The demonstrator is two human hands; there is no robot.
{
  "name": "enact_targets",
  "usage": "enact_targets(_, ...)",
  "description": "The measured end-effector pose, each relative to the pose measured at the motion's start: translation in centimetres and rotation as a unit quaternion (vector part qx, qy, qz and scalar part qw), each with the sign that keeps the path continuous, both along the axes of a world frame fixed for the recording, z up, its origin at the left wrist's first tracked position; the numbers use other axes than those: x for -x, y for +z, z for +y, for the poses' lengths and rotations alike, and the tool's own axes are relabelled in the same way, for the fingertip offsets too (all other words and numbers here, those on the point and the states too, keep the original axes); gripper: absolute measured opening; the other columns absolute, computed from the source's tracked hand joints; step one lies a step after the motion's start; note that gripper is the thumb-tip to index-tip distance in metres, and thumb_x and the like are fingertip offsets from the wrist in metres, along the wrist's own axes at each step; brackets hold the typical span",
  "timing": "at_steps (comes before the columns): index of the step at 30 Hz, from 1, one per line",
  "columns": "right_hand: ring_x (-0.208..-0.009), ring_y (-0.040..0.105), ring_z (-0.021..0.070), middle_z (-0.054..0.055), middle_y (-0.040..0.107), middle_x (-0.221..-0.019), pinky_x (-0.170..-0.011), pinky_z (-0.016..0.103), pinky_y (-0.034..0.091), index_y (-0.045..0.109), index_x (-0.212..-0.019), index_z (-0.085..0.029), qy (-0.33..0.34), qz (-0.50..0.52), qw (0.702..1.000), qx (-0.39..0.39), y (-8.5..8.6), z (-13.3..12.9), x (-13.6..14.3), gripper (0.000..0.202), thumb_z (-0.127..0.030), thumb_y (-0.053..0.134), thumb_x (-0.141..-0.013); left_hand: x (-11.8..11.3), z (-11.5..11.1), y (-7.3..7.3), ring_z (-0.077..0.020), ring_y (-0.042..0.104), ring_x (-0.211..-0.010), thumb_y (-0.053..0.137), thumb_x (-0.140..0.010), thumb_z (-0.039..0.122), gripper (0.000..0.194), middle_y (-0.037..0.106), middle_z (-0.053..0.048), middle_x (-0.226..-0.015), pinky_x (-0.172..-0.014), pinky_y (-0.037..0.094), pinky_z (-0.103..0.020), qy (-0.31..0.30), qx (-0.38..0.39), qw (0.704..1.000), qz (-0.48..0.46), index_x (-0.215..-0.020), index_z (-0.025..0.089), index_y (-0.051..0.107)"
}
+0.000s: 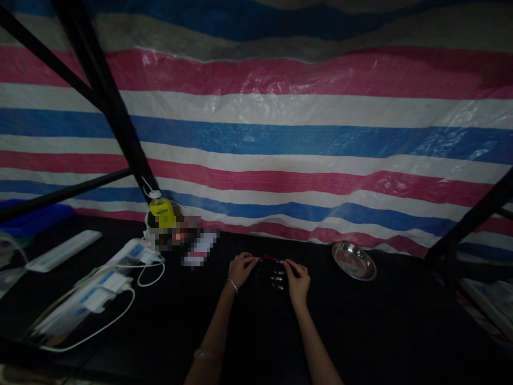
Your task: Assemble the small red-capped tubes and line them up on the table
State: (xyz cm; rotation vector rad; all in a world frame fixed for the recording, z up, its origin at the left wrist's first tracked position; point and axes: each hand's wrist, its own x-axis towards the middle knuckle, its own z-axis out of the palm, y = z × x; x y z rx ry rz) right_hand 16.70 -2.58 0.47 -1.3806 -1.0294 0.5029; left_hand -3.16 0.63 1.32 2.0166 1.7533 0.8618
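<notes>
Forearms [216,334] of one person reach in over the near edge of a black counter [256,347], a pale bracelet [232,286] round the left wrist. The left hand [241,270] has thumb and forefinger pinched on the left end of a slim dark piece with a red part [269,258]; the right hand [297,280] pinches the same piece at its right end. Just nearer than this piece, between the two hands, more slim dark pieces [276,278] with shiny right ends lie in a row on the counter; light is too poor to settle what they are or count them.

To the left of the hands, well apart from them, a white power strip [76,310] carries plugged-in white adapters [105,291], with a white cable [130,310] curving round its near side. Farther left, a long white bar [64,251] lies at a slant. To the right of the hands, a round metal dish [354,261] sits near the far edge.

At the back left, a bottle of yellow liquid [163,213] stands upright beside a blurred-out patch; a blue tray [34,216] is at far left. Black frame bars [116,120] rise before a striped plastic sheet [300,136] behind everything.
</notes>
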Motion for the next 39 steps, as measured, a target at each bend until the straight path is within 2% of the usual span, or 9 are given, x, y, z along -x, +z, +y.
enact_targets(8, -0.075, 0.057, 0.0184, 0.007, 0.062, -0.081, -0.074, 0.032, 0.045, 0.073, -0.084, -0.019, 0.024, -0.001, 1.0, -0.021, 0.5, -0.2, 0.5, 0.033, -0.047, 0.064, -0.068, -0.4, -0.7, 2.0, -0.0177, 0.052, -0.101, 0.035, -0.088, 0.045, 0.033, 0.063, 0.005, -0.105, -0.088, 0.036, -0.034, -0.01, 0.052, 0.998, -0.021, -0.093, 0.034, 0.065)
enact_targets(12, -0.074, 0.057, 0.0179, 0.006, 0.062, -0.08, -0.073, 0.031, 0.046, 0.073, -0.085, -0.02, 0.025, -0.008, 0.999, -0.024, 0.3, -0.2, 0.6, 0.034, -0.047, 0.064, -0.068, -0.5, -0.9, 2.5, -0.0173, 0.053, -0.101, 0.041, -0.085, 0.044, 0.026, 0.064, 0.007, -0.102, -0.09, 0.033, -0.035, -0.018, 0.066, 0.997, -0.031, -0.09, 0.033, 0.064)
enact_targets(16, -0.074, 0.057, 0.0177, 0.006, 0.062, -0.08, -0.072, 0.031, 0.046, 0.073, -0.085, -0.02, 0.029, -0.013, 0.999, -0.027, 0.3, -0.2, 0.6, 0.034, -0.048, 0.063, -0.068, -0.4, -0.8, 2.5, -0.0173, 0.054, -0.098, 0.047, -0.082, 0.043, 0.022, 0.065, 0.006, -0.102, -0.088, 0.032, -0.035, -0.029, 0.073, 0.997, -0.023, -0.088, 0.031, 0.064)
enact_targets(23, -0.076, 0.058, 0.0188, 0.008, 0.065, -0.082, -0.073, 0.031, 0.045, 0.073, -0.085, -0.018, 0.016, 0.019, 1.0, -0.01, 0.7, -0.2, 0.3, 0.038, -0.05, 0.063, -0.067, -0.4, -0.2, 1.8, -0.0163, 0.055, -0.097, 0.044, -0.084, 0.042, 0.026, 0.065, 0.004, -0.099, -0.087, 0.034, -0.032, -0.038, 0.067, 0.997, -0.021, -0.085, 0.029, 0.066)
enact_targets(30, -0.074, 0.057, 0.0184, 0.008, 0.064, -0.081, -0.072, 0.031, 0.046, 0.073, -0.086, -0.019, 0.021, 0.011, 1.0, -0.014, 0.4, -0.2, 0.5, 0.037, -0.049, 0.063, -0.068, -0.4, -0.6, 2.2, -0.0179, 0.054, -0.099, 0.045, -0.083, 0.045, 0.026, 0.065, 0.004, -0.101, -0.089, 0.031, -0.036, -0.032, 0.072, 0.997, -0.024, -0.087, 0.03, 0.065)
enact_targets(39, -0.078, 0.057, 0.0199, 0.008, 0.062, -0.08, -0.076, 0.031, 0.045, 0.074, -0.082, -0.021, 0.017, -0.029, 0.999, 0.017, -0.2, 0.2, 0.1, 0.035, -0.05, 0.063, -0.066, -1.0, -0.4, 1.8, -0.018, 0.054, -0.096, 0.044, -0.084, 0.043, 0.025, 0.065, 0.004, -0.098, -0.083, 0.033, -0.035, 0.011, 0.063, 0.998, 0.001, -0.084, 0.029, 0.065)
